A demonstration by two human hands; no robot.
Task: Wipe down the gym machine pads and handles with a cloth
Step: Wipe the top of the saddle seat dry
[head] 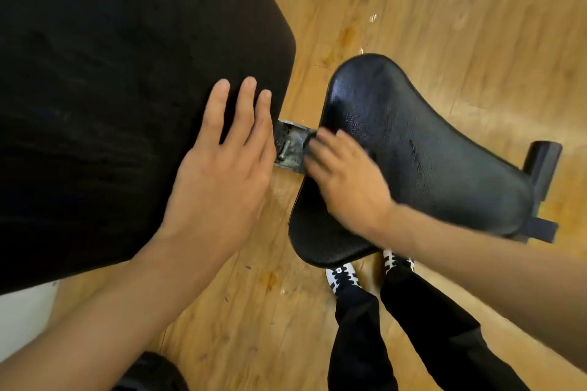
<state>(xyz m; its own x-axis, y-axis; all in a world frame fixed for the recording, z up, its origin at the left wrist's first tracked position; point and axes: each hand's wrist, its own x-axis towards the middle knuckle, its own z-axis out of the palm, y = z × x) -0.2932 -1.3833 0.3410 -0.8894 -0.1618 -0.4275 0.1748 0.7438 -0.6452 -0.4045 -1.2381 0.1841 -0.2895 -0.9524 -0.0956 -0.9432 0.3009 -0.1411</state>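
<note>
Ur R hand (346,178) blurred at seat (428,143) front, cloth grip: can't tell. L hand (222,152) flat, spread, on big pad (111,89). Likely wiping seat; next sweep rearward.

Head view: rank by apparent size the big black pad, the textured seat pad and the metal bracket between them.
1. big black pad, largest though cropped by the frame.
2. textured seat pad.
3. metal bracket, smallest, partly covered.

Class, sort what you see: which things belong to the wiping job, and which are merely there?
Job: large back pad; seat pad; left hand, flat on the back pad; right hand, on the seat pad, cloth too blurred to confirm.
Merely there: metal bracket; wooden floor; shoes.
</note>
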